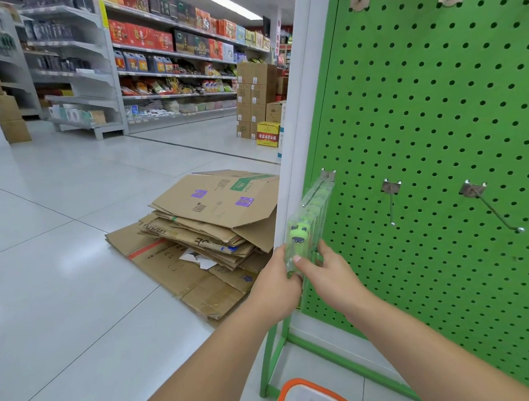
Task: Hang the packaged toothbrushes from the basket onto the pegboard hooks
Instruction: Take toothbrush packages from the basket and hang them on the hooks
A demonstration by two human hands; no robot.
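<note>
Both hands, left (279, 283) and right (329, 272), grip toothbrush packs (306, 225) hanging on leftmost lower hook (327, 176) of green pegboard (439, 107); basket (307, 399) on floor below.

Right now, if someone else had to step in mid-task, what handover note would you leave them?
Left hand: grips the lower left edge of the front toothbrush pack.
Right hand: thumb on the pack's front, fingers behind it.
The pack hangs in a row of clear packs on the leftmost lower hook of the green pegboard, next to the white post.
Done: that hook carries several packs.
Left: the two hooks to the right in the same row are bare, as are the hooks along the top. The white basket with the orange rim sits on the floor below; green items show through its holes, but how many cannot be told.
</note>
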